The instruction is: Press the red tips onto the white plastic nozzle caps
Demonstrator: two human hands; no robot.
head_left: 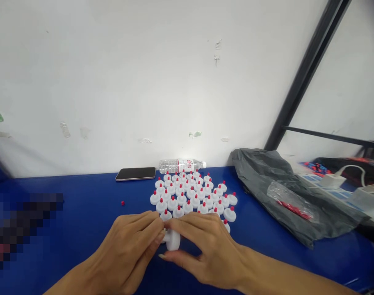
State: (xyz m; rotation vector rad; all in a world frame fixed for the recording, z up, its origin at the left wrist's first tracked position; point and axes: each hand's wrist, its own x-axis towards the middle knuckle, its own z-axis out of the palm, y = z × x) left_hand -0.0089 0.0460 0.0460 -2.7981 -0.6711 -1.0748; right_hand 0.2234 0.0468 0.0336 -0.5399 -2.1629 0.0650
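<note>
A white round cap (173,239) is tilted on its side between my hands, low in the middle of the head view. My right hand (210,246) grips its rim between thumb and fingers. My left hand (133,246) is closed at the cap's left side, with fingertips and thumb pinched around its narrow end; what lies inside the pinch is hidden. Just beyond my hands, several white caps with red tips (188,206) stand close together on the blue table (91,196). One small red piece (122,203) lies alone to their left.
A dark phone (135,174) and a clear bottle (182,165) lie by the wall. At the right, a grey plastic bag (257,176) carries a clear packet of red pieces (293,205). Chargers and a power strip (331,181) are farther right.
</note>
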